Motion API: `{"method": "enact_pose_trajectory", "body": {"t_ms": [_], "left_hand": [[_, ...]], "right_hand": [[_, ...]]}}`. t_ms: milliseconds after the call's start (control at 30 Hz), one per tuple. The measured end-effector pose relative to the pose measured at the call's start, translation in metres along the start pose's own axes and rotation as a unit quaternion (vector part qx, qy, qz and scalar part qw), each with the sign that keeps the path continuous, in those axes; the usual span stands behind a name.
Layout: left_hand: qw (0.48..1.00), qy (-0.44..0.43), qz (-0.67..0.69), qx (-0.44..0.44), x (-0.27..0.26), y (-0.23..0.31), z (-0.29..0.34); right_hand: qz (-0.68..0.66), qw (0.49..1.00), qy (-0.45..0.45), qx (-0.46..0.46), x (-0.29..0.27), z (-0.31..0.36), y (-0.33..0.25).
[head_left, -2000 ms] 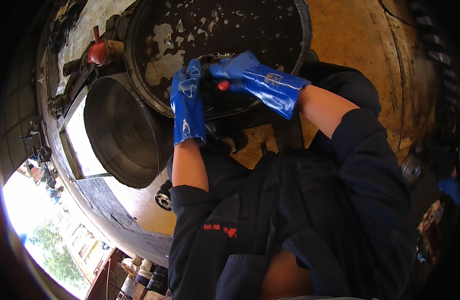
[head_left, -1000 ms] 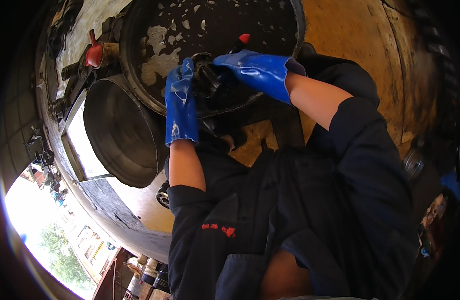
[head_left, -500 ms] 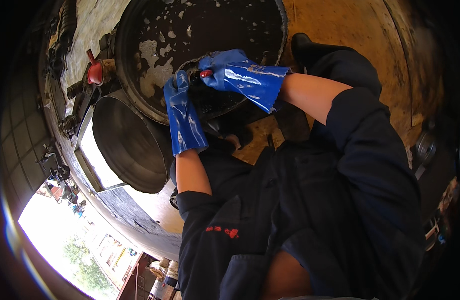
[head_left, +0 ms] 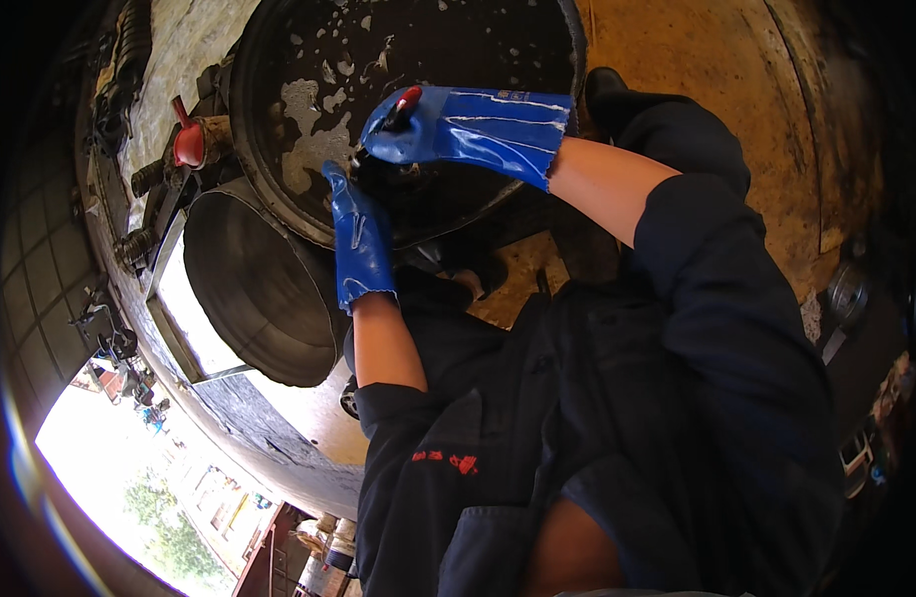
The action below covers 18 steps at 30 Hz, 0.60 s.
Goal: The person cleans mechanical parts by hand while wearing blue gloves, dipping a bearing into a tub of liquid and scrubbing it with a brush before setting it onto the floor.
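Note:
Both hands wear long blue rubber gloves over a wide round tub (head_left: 247, 149) of dark liquid with foam patches. My right hand (head_left: 413, 129) is closed around a dark handle with a red end (head_left: 409, 98), and that end sticks up from the fist. The tool's working end is hidden below the glove. Close by on the left, my left hand (head_left: 360, 224) reaches over the tub's near rim. Its fingers are drawn together beside a dark wet part in the liquid; what they grip is too dark to make out.
Left of the tub lies an open empty-looking metal drum (head_left: 259, 289), tilted on its side. A red funnel-shaped piece (head_left: 189, 146) sits on a dark fitting beyond it. Stained brown floor (head_left: 716, 60) extends to the right, where a dark boot (head_left: 605, 85) stands.
My right hand has turned and shifted left and slightly up, and the red handle end now points upward. My left hand has moved a little lower, its fingers closer together.

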State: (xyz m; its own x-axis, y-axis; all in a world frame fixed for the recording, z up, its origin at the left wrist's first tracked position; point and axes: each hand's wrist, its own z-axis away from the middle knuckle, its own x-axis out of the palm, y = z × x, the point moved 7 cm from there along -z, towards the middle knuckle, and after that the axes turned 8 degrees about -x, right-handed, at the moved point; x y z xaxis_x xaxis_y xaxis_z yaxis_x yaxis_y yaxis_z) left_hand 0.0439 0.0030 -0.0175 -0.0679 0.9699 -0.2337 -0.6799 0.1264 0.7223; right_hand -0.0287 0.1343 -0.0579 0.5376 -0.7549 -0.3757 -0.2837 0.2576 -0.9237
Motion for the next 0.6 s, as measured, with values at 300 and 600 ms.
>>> {"method": "enact_pose_trajectory", "body": {"t_ms": [300,600], "left_hand": [[0.997,-0.036,0.068,0.007,-0.028,-0.035,-0.05],[0.999,0.024,0.035,-0.006,-0.022,-0.028,-0.045]], "right_hand": [[-0.02,0.91,0.146,0.388,-0.031,0.049,0.003],[-0.08,0.952,0.085,0.282,-0.049,0.071,-0.044]]}}
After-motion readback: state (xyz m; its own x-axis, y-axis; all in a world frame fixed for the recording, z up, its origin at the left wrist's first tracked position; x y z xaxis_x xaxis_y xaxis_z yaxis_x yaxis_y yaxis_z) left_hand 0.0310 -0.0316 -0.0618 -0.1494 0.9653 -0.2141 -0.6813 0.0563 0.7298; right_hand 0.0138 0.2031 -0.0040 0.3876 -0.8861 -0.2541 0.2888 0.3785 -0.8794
